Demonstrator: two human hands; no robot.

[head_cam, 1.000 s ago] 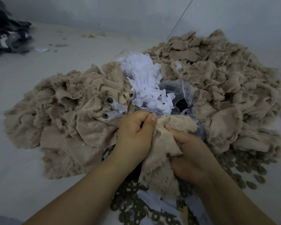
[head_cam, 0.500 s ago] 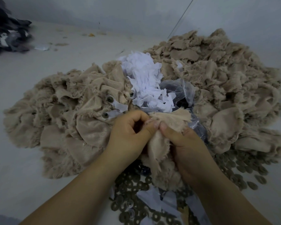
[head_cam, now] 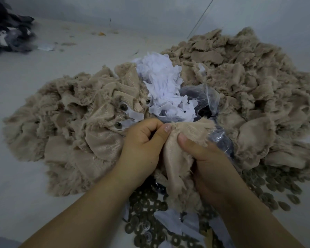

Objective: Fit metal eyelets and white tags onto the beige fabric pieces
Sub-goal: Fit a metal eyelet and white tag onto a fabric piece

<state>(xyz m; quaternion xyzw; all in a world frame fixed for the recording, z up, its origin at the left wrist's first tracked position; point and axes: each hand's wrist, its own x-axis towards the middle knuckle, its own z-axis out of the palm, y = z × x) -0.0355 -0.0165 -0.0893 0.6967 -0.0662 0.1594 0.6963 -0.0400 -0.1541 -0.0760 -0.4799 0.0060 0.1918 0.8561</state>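
The left hand's (head_cam: 141, 145) thumb lies pressed against the top edge of a beige fabric piece (head_cam: 179, 158), with the other fingers (head_cam: 147, 124) curled tight above it, so the cloth is pinched between thumb and forefinger. Right beside it, the right hand's (head_cam: 208, 161) thumb presses the front of the same piece while the rest of its fingers wrap behind the cloth, out of sight; the fabric is clamped there too. The two thumbs sit close together, nearly touching, at the upper part of the piece, whose frayed top fans out to the right and whose lower end hangs down between the wrists. Whether an eyelet is held under the fingertips cannot be told.

Both forearms reach in from the bottom edge, angled toward each other, wrists low over the surface.

Under and in front of the hands, loose metal eyelets (head_cam: 147, 208) lie scattered, running on to the right below the pile. Just beyond the hands lies a heap of white tags (head_cam: 165, 86), with a clear plastic bag (head_cam: 204, 97) touching its right side. To the left is a pile of beige pieces (head_cam: 70, 122), some already carrying an eyelet and tag (head_cam: 118, 125). A larger beige pile (head_cam: 249, 83) rises to the right and behind. Dark cloth (head_cam: 5, 33) lies far off at the upper left.
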